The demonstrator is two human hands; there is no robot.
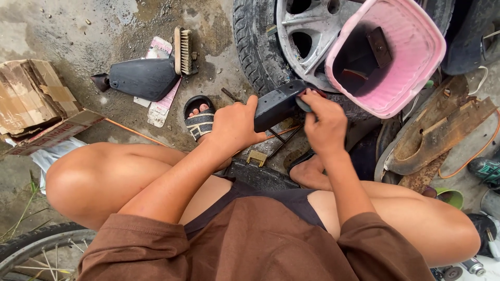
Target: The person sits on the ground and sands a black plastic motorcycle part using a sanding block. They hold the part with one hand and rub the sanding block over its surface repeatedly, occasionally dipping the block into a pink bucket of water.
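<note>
Between your knees, above the wet concrete floor (130, 21), your hands hold a black mirror housing (278, 104). Your left hand (234, 125) clamps its near end, thumb up against the edge; your right hand (324, 122) pinches the rounded far end from above. Just beyond the housing lies a tyre with an alloy rim (297, 36), and a pink basket (411, 57) leans on it, close to your right knuckles. To the left the floor opens out: a second black housing (140, 78) with a brush (183, 50) beside it, then torn cardboard (31, 99). Rusty scrap (442, 130) crowds your right.
</note>
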